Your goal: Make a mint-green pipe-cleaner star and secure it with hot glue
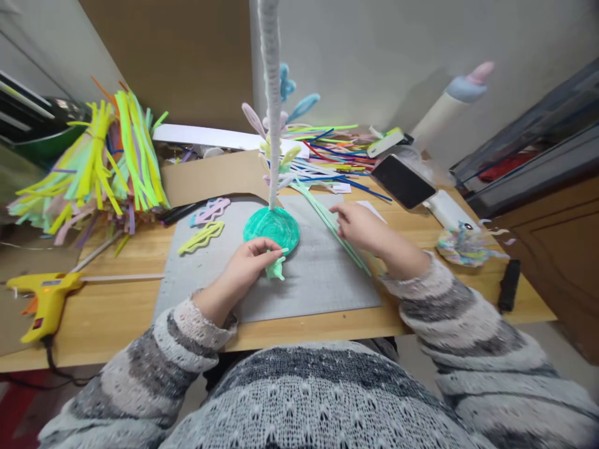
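My left hand [253, 262] is closed, thumb and fingers pinching a small light-green pipe-cleaner shape [276, 269] at the near edge of a round green base [266, 223]. A tall white wrapped stem [274, 125] rises from that base, with blue, pink and yellow pipe-cleaner loops [303, 107] along it. To the right, my right hand [358, 226] hovers by several mint-green pipe cleaners [327, 218] lying slantwise on the grey mat [309, 287]. Its index finger reaches out, the other fingers are partly bent, and nothing shows in it.
Yellow [201, 238] and pink [211, 211] bent shapes lie on the mat's left. A yellow glue gun [44, 299] and bundled pipe cleaners [98, 162] are at left. Loose pipe cleaners [327, 149], a phone [403, 181] and a fluffy pastel ornament [463, 244] sit behind and right.
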